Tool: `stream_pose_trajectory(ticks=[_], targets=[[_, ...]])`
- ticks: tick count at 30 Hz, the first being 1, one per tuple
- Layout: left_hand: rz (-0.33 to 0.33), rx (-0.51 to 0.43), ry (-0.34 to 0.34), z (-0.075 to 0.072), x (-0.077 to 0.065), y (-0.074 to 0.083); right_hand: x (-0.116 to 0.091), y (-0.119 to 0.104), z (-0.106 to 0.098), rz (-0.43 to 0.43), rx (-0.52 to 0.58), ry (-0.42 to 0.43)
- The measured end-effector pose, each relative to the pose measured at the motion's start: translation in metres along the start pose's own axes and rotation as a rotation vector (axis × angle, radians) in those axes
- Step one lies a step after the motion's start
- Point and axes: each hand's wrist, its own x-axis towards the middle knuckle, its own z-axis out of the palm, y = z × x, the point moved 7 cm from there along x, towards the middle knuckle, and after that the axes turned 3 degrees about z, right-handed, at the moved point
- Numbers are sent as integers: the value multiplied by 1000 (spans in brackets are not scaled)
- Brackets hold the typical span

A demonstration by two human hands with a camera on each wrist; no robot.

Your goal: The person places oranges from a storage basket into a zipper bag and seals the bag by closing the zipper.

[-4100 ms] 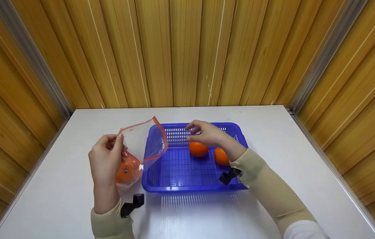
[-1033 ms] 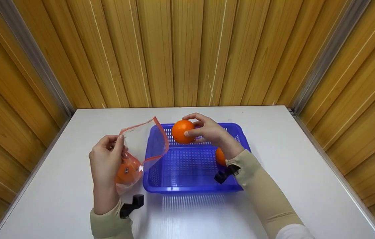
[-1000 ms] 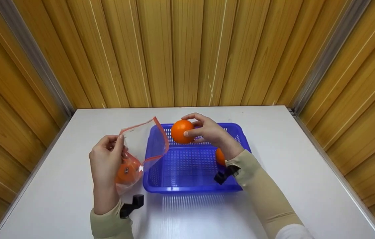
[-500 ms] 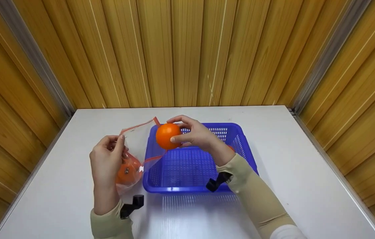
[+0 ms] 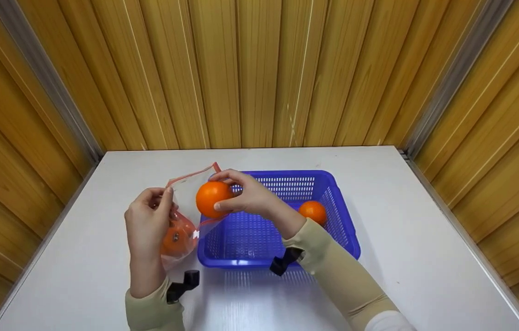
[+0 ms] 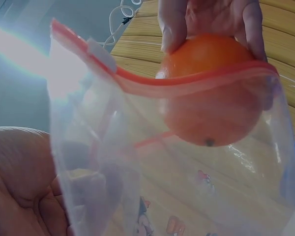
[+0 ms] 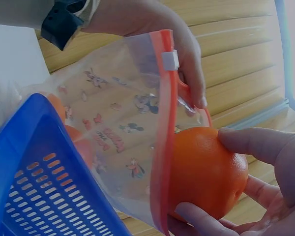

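In the head view my left hand (image 5: pixel 146 223) pinches the rim of a clear zip bag (image 5: pixel 185 193) with a red edge and a white slider (image 7: pixel 170 60). Orange fruit (image 5: pixel 176 239) shows through the bag's lower part. My right hand (image 5: pixel 254 197) grips an orange (image 5: pixel 211 199) between thumb and fingers at the bag's mouth. The left wrist view shows the lower part of this orange (image 6: pixel 211 113) behind the clear film, below the red rim. Cartoon prints cover the bag's side in the right wrist view.
A blue plastic basket (image 5: pixel 241 263) with slotted walls stands on the white table (image 5: pixel 80 276), right beside the bag. Another orange (image 5: pixel 312 211) lies in its right part. Wood-patterned panels (image 5: pixel 259 73) rise behind and at both sides.
My right hand has taken an orange from the basket, lifted it and carried it left to the bag's mouth. My left hand stays almost still, holding the bag.
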Motion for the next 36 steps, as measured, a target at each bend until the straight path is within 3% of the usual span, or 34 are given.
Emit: stream_pose_trajectory(ticks=[5,10,19,29,36], targets=[[42,10,21,-1,-1,3,2,1,8,-34,-65,-7],[72,19,33,-1,-1,5,1,3,12,-10,-51,-21],[43,75,55,-3,-1,3,-2,10,8,5,-25,-11],[25,22,27,-2,-1,1,-10,19,-3,13,-3,6],[24,43,38,-2,-2,2,-15,21,-17,21,-14,48]])
